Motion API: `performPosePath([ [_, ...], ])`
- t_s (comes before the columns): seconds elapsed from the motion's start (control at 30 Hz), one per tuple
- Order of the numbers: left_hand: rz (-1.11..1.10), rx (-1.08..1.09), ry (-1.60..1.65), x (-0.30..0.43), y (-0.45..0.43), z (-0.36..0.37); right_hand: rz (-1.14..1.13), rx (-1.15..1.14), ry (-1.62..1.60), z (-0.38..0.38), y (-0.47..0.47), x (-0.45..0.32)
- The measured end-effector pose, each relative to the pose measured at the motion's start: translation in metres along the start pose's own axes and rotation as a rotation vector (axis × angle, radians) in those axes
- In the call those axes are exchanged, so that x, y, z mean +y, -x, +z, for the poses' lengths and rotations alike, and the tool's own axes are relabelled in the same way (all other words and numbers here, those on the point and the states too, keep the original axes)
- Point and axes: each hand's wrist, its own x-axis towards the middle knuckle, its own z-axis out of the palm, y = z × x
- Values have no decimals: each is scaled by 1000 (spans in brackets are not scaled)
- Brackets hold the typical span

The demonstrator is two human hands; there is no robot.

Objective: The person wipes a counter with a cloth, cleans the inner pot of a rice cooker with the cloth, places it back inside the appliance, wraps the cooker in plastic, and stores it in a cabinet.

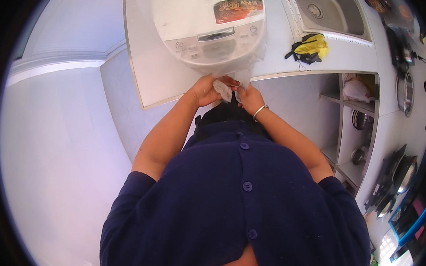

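Observation:
A white rice cooker [190, 12] stands on the counter in front of me, wrapped in a clear plastic bag [258, 59]. Its front panel has a silver latch, and a red label with writing is on the lid. Close to the counter's front edge, my left hand [205, 91] grips a bunched, whitish end of the bag. My right hand [251, 99], with a silver bangle on the wrist, pinches another gathered part just beside it. The fingertips of both hands nearly meet, and the bag stretches from them up to the cooker. The fingers partly hide the gathered plastic.
A steel sink [335, 13] is set into the counter at the upper right. Yellow and black crumpled material [311, 48] lies before it. Below are open shelves [348, 100] with bags and metal pots. Pans [404, 173] and a steel basin [405, 94] are farther right.

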Motion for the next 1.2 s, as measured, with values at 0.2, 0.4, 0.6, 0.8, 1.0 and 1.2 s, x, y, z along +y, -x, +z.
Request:
performPosePath([
  [0.2, -128, 54, -452, 11, -1, -10, 192, -298, -208, 12, -4, 1],
  [0.4, -186, -95, -541, 15, 2, -21, 277, -494, -320, 16, -8, -8],
  [0.6, -162, -123, -479, 9, -7, -25, 316, -475, -415, 35, -11, -12],
  [0.8, 149, 75, -376, -13, -1, -11, -344, 130, 281, -3, 19, 7],
  [1.0, 88, 113, -166, -14, 4, -4, -746, 36, 145, 3, 37, -70],
  [1.2, 74, 128, 159, -19, 6, 7, -878, 174, 225, 16, 28, -66],
])
